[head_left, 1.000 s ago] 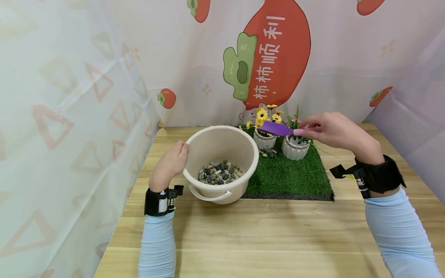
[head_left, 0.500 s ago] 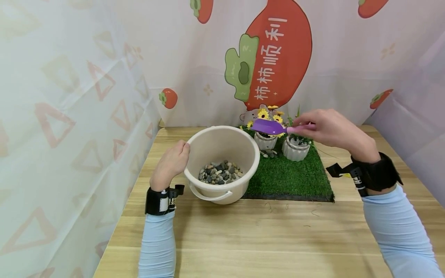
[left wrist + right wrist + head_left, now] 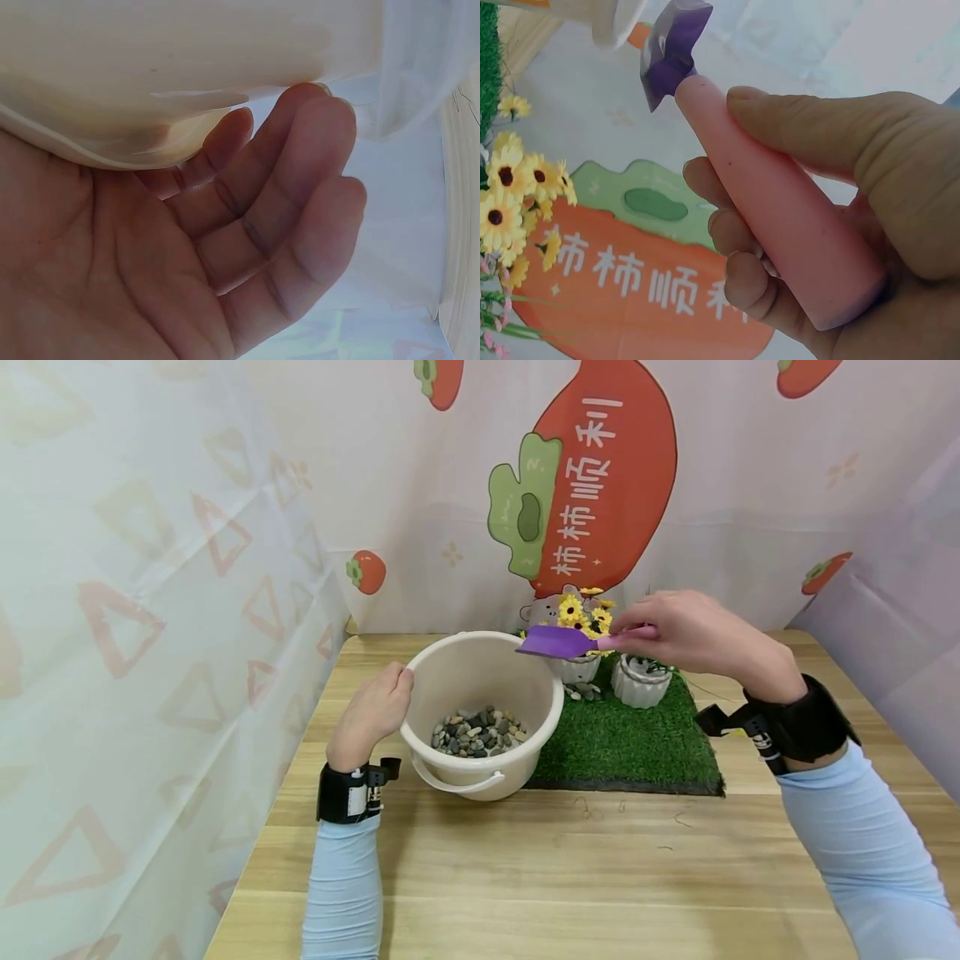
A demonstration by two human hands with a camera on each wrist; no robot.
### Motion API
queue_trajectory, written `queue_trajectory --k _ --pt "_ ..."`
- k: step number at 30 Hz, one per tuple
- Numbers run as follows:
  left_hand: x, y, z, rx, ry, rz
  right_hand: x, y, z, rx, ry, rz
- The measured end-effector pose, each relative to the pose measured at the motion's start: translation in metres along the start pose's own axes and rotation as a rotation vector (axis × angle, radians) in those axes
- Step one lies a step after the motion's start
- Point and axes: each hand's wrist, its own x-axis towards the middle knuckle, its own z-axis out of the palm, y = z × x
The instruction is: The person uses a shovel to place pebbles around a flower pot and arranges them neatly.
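Observation:
My left hand (image 3: 369,717) grips the left rim of a cream bucket (image 3: 517,774). In the left wrist view, the curled fingers (image 3: 300,217) lie along the bucket's outer side. Grey and tan pebbles (image 3: 480,732) cover part of the bucket's bottom. My right hand (image 3: 693,631) holds a garden trowel (image 3: 558,642) by its pink handle. The purple blade points left, with its tip above the bucket's right rim. Thumb and fingers wrap the handle (image 3: 780,202) in the right wrist view. Whether the blade carries anything cannot be made out.
Right of the bucket lies a mat of artificial grass (image 3: 630,747). On it stand a white pot (image 3: 579,669) with yellow flowers and another white pot (image 3: 641,683) with greenery. Small stones (image 3: 582,692) lie by the first pot. A printed cloth (image 3: 442,485) hangs behind the wooden table (image 3: 570,877).
My right hand has carried the trowel leftward, from over the flowerpots to the bucket's right rim. The left hand keeps its hold on the bucket.

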Motion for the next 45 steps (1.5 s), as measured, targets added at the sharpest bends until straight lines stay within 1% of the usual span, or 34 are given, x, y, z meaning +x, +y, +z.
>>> queue_trajectory --k 7,10,14,20,28,33,35,37,45 --pt "0.000 0.000 0.001 0.001 0.006 0.000 0.010 -0.008 0.005 -0.019 -0.047 -0.046" --pt "0.001 0.000 0.001 0.004 0.008 0.003 0.014 -0.011 0.007 -0.026 -0.060 -0.055" --pt "0.001 -0.001 0.001 0.006 0.012 0.006 0.021 -0.016 0.010 -0.050 -0.104 -0.058" --pt "0.002 0.000 0.001 0.011 0.017 0.008 0.031 -0.027 0.012 -0.092 -0.150 -0.106" --pt "0.001 0.000 0.001 0.001 0.021 0.017 0.044 -0.035 0.013 -0.086 -0.204 -0.138" --pt "0.001 0.000 0.001 -0.005 0.020 0.013 0.051 -0.040 0.017 -0.073 -0.270 -0.118" --pt "0.001 0.000 0.001 -0.008 0.021 0.014 0.052 -0.043 0.020 -0.078 -0.299 -0.105" --pt "0.001 0.000 0.002 -0.012 0.022 0.015 0.054 -0.045 0.023 -0.088 -0.318 -0.110" --pt "0.002 -0.002 0.002 -0.014 0.017 0.009 0.059 -0.054 0.027 -0.173 -0.327 -0.140"
